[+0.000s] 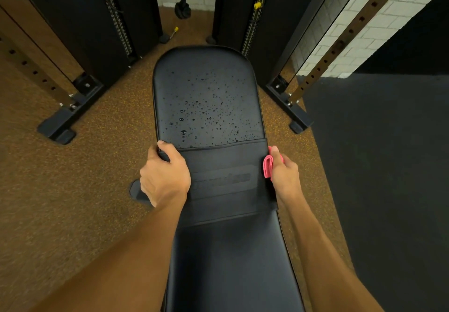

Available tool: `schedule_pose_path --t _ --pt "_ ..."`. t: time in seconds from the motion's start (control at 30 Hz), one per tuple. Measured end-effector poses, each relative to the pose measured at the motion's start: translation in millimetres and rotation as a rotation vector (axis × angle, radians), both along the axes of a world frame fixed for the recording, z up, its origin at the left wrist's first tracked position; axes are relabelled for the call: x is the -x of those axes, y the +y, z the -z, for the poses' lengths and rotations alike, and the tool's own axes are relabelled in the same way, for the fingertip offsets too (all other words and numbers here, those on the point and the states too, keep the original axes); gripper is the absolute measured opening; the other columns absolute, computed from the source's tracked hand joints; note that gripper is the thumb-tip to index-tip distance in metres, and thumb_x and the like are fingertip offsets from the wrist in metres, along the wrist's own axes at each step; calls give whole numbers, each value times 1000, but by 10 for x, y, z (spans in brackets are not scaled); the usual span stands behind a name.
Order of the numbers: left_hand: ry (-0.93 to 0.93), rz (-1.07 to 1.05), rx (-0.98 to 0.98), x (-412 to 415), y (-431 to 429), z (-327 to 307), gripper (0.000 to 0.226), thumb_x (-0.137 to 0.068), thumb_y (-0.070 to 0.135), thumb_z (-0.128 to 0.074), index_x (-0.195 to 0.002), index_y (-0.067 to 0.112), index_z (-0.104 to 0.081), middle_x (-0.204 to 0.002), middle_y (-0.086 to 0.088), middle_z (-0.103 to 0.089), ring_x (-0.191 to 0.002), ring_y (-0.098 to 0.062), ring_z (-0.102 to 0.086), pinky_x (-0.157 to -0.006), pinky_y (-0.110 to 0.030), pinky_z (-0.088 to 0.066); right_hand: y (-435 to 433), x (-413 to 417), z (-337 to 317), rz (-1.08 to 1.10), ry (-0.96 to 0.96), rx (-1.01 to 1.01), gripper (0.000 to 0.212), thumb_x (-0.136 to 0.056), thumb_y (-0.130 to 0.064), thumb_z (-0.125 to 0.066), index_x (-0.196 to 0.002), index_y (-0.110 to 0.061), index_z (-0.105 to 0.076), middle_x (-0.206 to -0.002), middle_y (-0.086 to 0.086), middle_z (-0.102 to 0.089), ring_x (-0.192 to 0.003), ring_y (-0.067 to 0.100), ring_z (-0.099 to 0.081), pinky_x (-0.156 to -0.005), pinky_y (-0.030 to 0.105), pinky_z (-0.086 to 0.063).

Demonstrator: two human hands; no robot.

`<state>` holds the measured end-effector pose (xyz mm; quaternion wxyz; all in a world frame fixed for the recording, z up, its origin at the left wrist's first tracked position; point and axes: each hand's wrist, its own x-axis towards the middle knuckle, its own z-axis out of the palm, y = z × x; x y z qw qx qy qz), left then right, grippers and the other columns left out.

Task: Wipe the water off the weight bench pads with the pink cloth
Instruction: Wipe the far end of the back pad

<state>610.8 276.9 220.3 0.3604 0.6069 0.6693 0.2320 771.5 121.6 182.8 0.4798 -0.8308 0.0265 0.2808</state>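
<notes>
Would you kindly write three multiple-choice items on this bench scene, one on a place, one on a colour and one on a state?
1. Where do the water droplets lie?
A. on the far pad
B. on the near pad
C. on the floor

2. What colour is the cloth in the right hand?
A. blue
B. pink
C. white

3. What is the left hand doing?
A. hanging free
B. holding the cloth
C. gripping the left edge of the bench

Answers: 1 A, the beads glisten on the far pad; 2 B, a folded pink cloth shows beside the right hand's thumb; 3 C, the left hand clasps the bench's edge just below the wet pad.
</notes>
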Motion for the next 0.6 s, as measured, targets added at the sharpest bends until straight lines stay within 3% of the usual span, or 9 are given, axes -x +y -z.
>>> schedule_pose_path --t 0.07,0.2,0.33,0.4,0.5,0.6 --pt "-2 -5 -8 -15 6 1 52 -111 44 -32 -127 10 -68 -109 -25 -73 -108 -49 -65 -95 -51 -48 235 -161 -71 -22 -18 1 52 -102 -68 -49 -82 -25 -71 -95 -1 -75 -99 22 -72 -103 47 -54" --pt "-1 5 -23 -9 15 28 53 -110 44 -31 -129 10 -68 -109 -24 -74 -108 -49 -65 -94 -52 -48 462 -259 -235 -102 -185 -7 49 -108 -61 -44 -109 -20 -71 -98 -2 -70 -95 17 -66 -84 34 -44" --pt "3 4 -22 -13 14 24 53 -111 43 -32 -128 8 -67 -109 -27 -73 -109 -51 -64 -95 -52 -47 197 -8 -171 -100 -237 31 45 -108 -60 -45 -129 -28 -71 -100 -13 -69 -97 8 -63 -92 34 -44" --pt "0 1 -20 -19 16 14 53 -111 43 -33 -129 7 -67 -109 -27 -73 -109 -51 -64 -95 -52 -47 138 25 -162 -98 -236 62 46 -109 -58 -44 -121 -24 -73 -98 -8 -70 -99 15 -64 -95 37 -45" --pt "7 0 -21 -22 20 6 52 -112 41 -33 -128 6 -67 -109 -27 -73 -109 -51 -64 -95 -52 -47 332 -144 -237 -125 -219 116 47 -111 -52 -43 -88 -16 -63 -85 0 -65 -87 21 -60 -82 34 -39" --pt "7 0 -23 -29 24 8 51 -112 40 -33 -128 6 -67 -108 -26 -73 -107 -50 -64 -94 -50 -47 618 -324 -374 -173 -267 105 46 -112 -50 -41 -95 -13 -62 -85 -3 -61 -82 15 -56 -69 26 -39"
